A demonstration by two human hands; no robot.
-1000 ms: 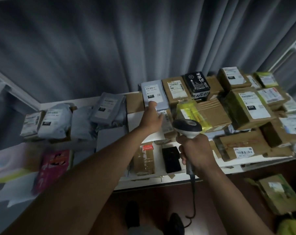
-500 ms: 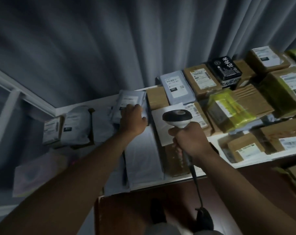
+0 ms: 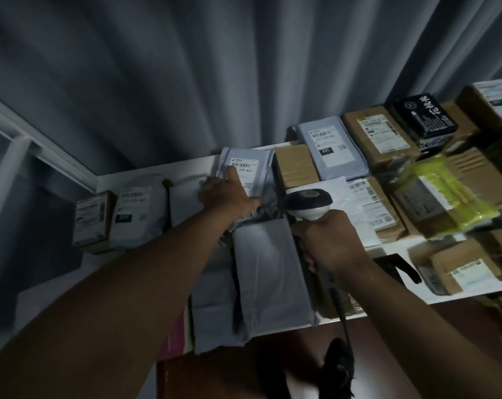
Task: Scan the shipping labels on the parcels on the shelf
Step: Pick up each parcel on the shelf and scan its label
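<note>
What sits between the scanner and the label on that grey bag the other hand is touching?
Nothing visible. The scanner in the right hand is beside the grey bag; only the left hand covers the label's lower left part.

"231" on grey mailer label (image 3: 329, 148), "231" on left mailer (image 3: 123, 218)

A grey curtain (image 3: 215, 67) hangs in long folds behind everything and fills the upper part of the view. A white frame (image 3: 39, 151) with a slanting rail and an upright post stands at the left, meeting the back left corner of the white shelf (image 3: 157, 177). Below the shelf's front edge lies a dark reddish-brown floor (image 3: 244, 370), and the light is dim.
</note>
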